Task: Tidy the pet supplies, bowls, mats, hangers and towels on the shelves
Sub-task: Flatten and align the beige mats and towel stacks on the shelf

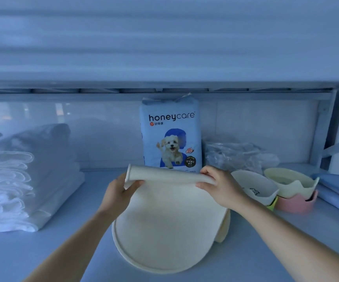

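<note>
A cream round mat (170, 224) lies on the shelf (66, 251) in the middle, its far edge rolled into a tube. My left hand (121, 192) grips the left end of the roll and my right hand (219, 186) grips the right end. A second cream mat edge shows under it at the right. Behind stands a blue honeycare pet pad bag (170, 135) with a puppy picture. Right of my hands sit stacked pet bowls: a white one (254, 186) and a pale yellow one (290, 182) on a pink one (295, 204).
Folded white towels (12, 186) are piled at the left of the shelf. A crumpled clear plastic bag (238, 155) lies behind the bowls. Blue folded sheets (337, 192) rest at the far right by the shelf's metal post (325, 129). Another shelf hangs low overhead.
</note>
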